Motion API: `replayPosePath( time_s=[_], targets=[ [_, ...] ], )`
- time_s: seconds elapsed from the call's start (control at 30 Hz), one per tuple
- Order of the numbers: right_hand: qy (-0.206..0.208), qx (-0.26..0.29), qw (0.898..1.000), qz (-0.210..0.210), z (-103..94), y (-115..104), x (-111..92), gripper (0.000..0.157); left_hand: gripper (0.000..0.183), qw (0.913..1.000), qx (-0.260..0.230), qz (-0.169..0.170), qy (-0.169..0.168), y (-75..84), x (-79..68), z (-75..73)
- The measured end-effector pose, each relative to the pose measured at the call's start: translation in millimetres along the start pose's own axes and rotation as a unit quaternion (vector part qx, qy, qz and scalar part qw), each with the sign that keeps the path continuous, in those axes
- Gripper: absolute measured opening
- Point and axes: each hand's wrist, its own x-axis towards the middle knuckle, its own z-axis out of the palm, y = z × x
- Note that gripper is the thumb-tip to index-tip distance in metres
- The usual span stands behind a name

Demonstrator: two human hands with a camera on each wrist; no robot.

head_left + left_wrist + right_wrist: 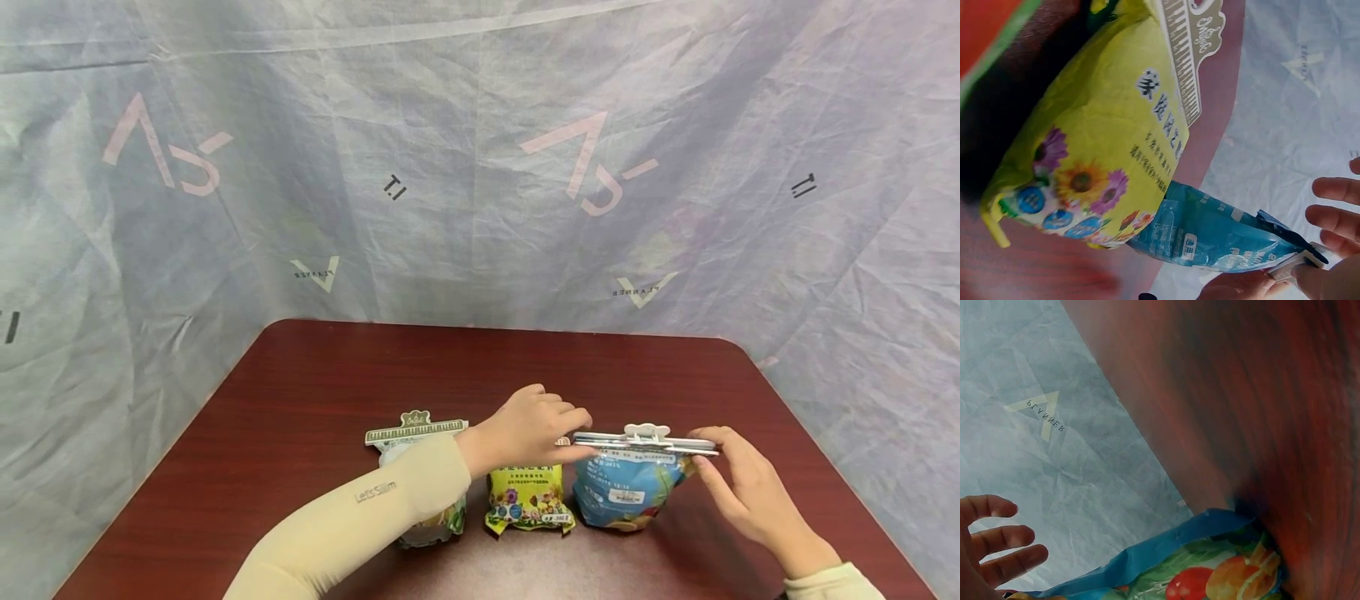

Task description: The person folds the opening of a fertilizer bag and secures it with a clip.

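A blue bag (622, 492) with fruit pictures stands upright on the table, its top held in a long white bag clip (647, 435). My left hand (536, 429) reaches across and pinches the clip's left end between thumb and fingers. At the other end, my right hand (738, 479) has thumb and index finger around the clip's tip. In the right wrist view, its other fingers (1007, 550) are spread away from the bag. A yellow bag (525, 492) with flower pictures stands just left of the blue one, partly behind my left wrist.
Left of the yellow bag, a third bag (442, 529) stands with a patterned clip (416, 429) across its top; my left sleeve covers part of it. All three bags stand on the dark red table (480, 362). A grey printed cloth (465, 242) hangs behind the table.
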Motion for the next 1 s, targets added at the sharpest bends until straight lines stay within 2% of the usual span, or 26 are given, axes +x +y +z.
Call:
replayPosePath(
  time_s=[0.1,0.27,0.37,0.47,0.53,0.6,0.77,0.83,0.9,1.0],
  targets=[
    [-0.005,0.030,0.999,0.024,-0.5,-3,-2,0.030,0.023,0.9977,-0.064,-0.019,-0.001,0.4,-3.0,-1.7],
    [-0.002,0.063,0.997,0.041,-3.6,-20,7,0.016,0.019,0.9827,-0.174,-0.063,-0.012,0.9,-5.4,-6.9],
    [-0.005,0.075,0.995,0.059,-6.3,-30,12,0.017,0.018,0.9765,-0.197,-0.083,-0.026,1.5,-6.0,-9.3],
    [-0.008,0.084,0.994,0.070,-5.4,-28,9,0.026,0.018,0.9669,-0.226,-0.109,-0.045,2.5,-6.5,-10.7],
    [-0.009,0.094,0.993,0.074,-3.3,-21,3,0.030,0.018,0.9570,-0.252,-0.132,-0.059,3.3,-6.5,-11.3],
    [-0.008,0.111,0.991,0.070,-0.9,-14,-2,0.031,0.018,0.9436,-0.281,-0.157,-0.076,4.2,-6.5,-12.3],
    [-0.017,0.152,0.985,0.081,0.6,-7,-7,0.030,0.018,0.8979,-0.361,-0.224,-0.114,6.3,-7.0,-13.6],
    [-0.018,0.162,0.983,0.086,0.7,-8,-8,0.029,0.018,0.8835,-0.380,-0.244,-0.124,7.2,-6.8,-14.2],
    [-0.013,0.177,0.980,0.090,1.4,-9,-8,0.029,0.018,0.8741,-0.391,-0.257,-0.131,8.4,-6.2,-15.3],
    [-0.004,0.214,0.972,0.098,2.7,-10,-10,0.029,0.017,0.8693,-0.397,-0.259,-0.139,9.7,-4.7,-17.1]
  ],
)
